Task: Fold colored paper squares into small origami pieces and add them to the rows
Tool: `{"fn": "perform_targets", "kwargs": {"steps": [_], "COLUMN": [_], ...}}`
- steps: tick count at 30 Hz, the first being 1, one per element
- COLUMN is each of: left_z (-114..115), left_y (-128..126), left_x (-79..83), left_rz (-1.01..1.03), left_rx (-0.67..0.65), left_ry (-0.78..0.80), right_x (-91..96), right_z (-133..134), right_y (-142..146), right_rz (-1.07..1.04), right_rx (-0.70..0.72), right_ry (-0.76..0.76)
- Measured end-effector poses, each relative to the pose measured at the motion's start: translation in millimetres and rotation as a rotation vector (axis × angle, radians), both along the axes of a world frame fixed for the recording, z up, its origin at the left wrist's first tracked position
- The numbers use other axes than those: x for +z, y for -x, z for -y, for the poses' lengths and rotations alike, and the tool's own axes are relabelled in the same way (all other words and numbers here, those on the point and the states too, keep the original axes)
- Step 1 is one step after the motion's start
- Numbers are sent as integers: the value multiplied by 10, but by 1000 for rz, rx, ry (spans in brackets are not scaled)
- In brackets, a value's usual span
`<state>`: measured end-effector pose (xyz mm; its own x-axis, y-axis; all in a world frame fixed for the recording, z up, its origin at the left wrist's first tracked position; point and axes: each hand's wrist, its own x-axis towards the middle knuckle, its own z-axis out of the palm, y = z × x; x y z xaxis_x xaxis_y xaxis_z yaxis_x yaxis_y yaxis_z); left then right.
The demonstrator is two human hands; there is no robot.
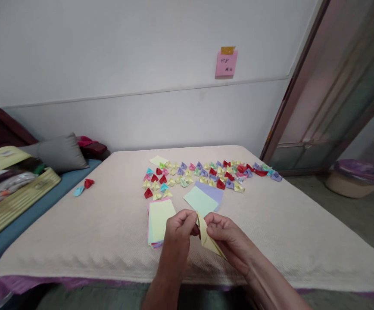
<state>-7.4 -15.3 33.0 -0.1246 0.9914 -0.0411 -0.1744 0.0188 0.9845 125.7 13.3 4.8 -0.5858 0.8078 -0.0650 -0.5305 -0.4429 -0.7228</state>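
A pale yellow sheet of folded paper is held up over the near part of the cloth-covered table. My left hand pinches its upper tip between thumb and fingers. On the other side, my right hand grips its right edge, the thumb lying along it. Left of my left hand lies a stack of coloured paper, yellow on top. Beyond the hands, a mint green sheet partly covers a lavender sheet. Small folded paper pieces in red, yellow, purple and blue stand in rows behind.
The table's cream cloth reaches back to a white wall. Two small folded pieces, red and blue, lie far left. A grey pillow and an open yellow case are at the left; a tub stands on the floor at right.
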Motion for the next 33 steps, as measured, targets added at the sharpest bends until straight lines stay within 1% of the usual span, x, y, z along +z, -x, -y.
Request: {"fn": "perform_targets", "kwargs": {"steps": [3,7,9,11,14,17,20,23,27,29,31,33], "left_z": [-19,-65,-73,-66,-50,-48,-57,-66,-70,-66,-61,-62], "left_y": [25,52,59,59,52,48,42,25,-5,-19,-30,-37], "left_x": [-45,-114,-122,-109,-78,-79,-115,-150,-154,-151,-159,-181], "left_rz": [-9,-45,-61,-44,24,16,24,141,226,226,206,116], "left_rx": [-19,4,3,-25,-74,-102,-86,-52,-64,-73,-102,-123], "left_ry": [17,4,5,32,67,78,105,165,221,212,201,190], "right_x": [21,34,30,29,36,50,71,95,105,99,93,87], "right_z": [11,4,-19,-47,-77,-78,-66,-56,-54,-58,-68,-82], "right_y": [-1,-23,-45,-73,-109,-128,-144,-169,-197,-197,-191,-186], "right_rz": [30,107,160,215,303,366,380,394,388,385,373,347], "right_rx": [-11,-37,-51,-72,-136,-180,-168,-157,-126,-127,-155,-211], "right_ry": [5,19,11,-11,-84,-185,-235,-279,-314,-332,-387,-454]}}
